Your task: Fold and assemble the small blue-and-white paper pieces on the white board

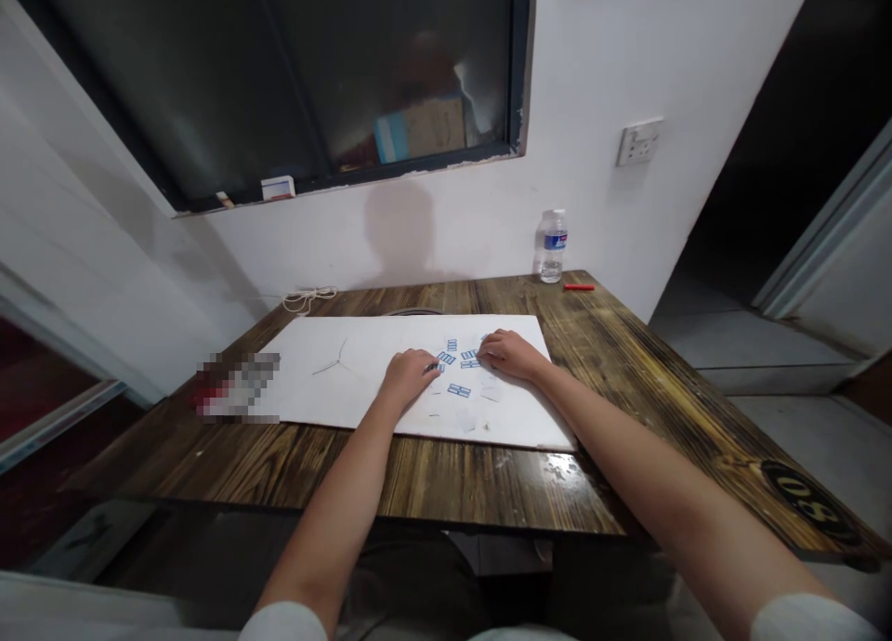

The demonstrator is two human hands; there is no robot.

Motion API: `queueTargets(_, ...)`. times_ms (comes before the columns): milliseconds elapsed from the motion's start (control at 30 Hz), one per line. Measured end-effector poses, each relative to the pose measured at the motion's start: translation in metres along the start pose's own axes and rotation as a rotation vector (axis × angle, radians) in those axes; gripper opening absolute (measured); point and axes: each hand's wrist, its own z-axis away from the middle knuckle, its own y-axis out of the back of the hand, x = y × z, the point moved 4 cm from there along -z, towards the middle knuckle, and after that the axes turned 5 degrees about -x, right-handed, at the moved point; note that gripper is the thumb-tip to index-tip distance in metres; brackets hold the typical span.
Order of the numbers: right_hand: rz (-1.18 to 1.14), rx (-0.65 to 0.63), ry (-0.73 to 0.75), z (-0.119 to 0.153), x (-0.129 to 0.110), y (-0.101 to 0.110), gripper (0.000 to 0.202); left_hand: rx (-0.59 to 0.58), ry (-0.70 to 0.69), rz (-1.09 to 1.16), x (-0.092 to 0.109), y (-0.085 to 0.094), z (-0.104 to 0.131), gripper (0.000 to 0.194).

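Several small blue-and-white striped pieces [458, 390] lie scattered on a white board [362, 362]. My left hand [411, 379] rests on the board at the left side of the group, fingers curled and pressed together beside a striped piece [447, 358]. From the right, my right hand [512, 353] reaches in with bent fingers, its tips at another striped piece [469, 354]. What either hand's fingertips hold, if anything, is too small to make out. Close to the board's front edge are small pale scraps [490, 393].
The board lies on a dark wooden table [229, 460]. A water bottle [552, 246] and a red pen-like object [579, 287] stand and lie at the back right. A bundled white cord [308, 297] sits at the back left. A blurred-out item [241, 387] overlaps the board's left end.
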Motion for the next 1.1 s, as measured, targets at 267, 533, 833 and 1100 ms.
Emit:
queueTargets(267,-0.008,0.003,-0.002,0.000,0.000,0.001,0.022,-0.103,-0.216,-0.058,0.003,-0.007,-0.005,0.020)
queueTargets(533,-0.018,0.008,0.010,0.000,0.001,0.001,0.022,-0.048,-0.223,-0.040,0.007,-0.007,-0.004,0.020)
queueTargets(833,-0.018,0.014,0.011,0.000,0.001,0.000,0.022,0.060,-0.199,0.187,0.000,-0.013,-0.006,0.035)
queueTargets(1100,-0.014,-0.001,0.000,0.000,0.000,0.001,0.023,0.023,-0.102,0.192,-0.001,-0.014,-0.006,0.039)
